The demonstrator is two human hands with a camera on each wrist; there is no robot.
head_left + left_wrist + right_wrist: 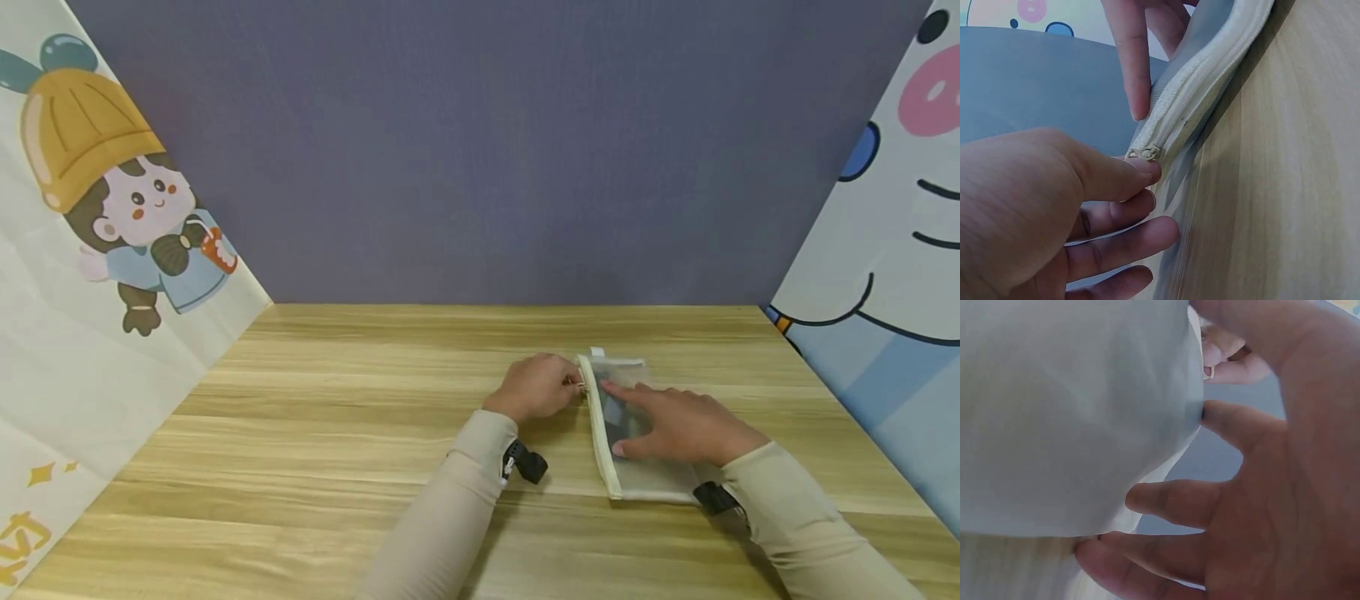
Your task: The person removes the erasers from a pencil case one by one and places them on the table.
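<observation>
A translucent pouch (652, 479) with a cream zipper (600, 442) along its left edge lies on the table, something dark showing through it. My left hand (536, 387) is at the far end of that zipper. Between thumb and forefinger it pinches the metal zipper pull (1142, 153), its other fingers loosely bent below. Over the pouch, my right hand (678, 425) rests with fingers spread and fairly straight. Its index fingertip and thumb touch the pouch near the zipper side. In the right wrist view, the fingertips (1144, 497) meet the whitish pouch side.
The wood-grain table (300, 467) runs back to a dark grey-blue panel (480, 150). Cartoon-printed walls stand at the left (60, 358) and right (892, 267). A white tab (597, 352) sticks out at the pouch's far corner. Black devices are strapped on both wrists.
</observation>
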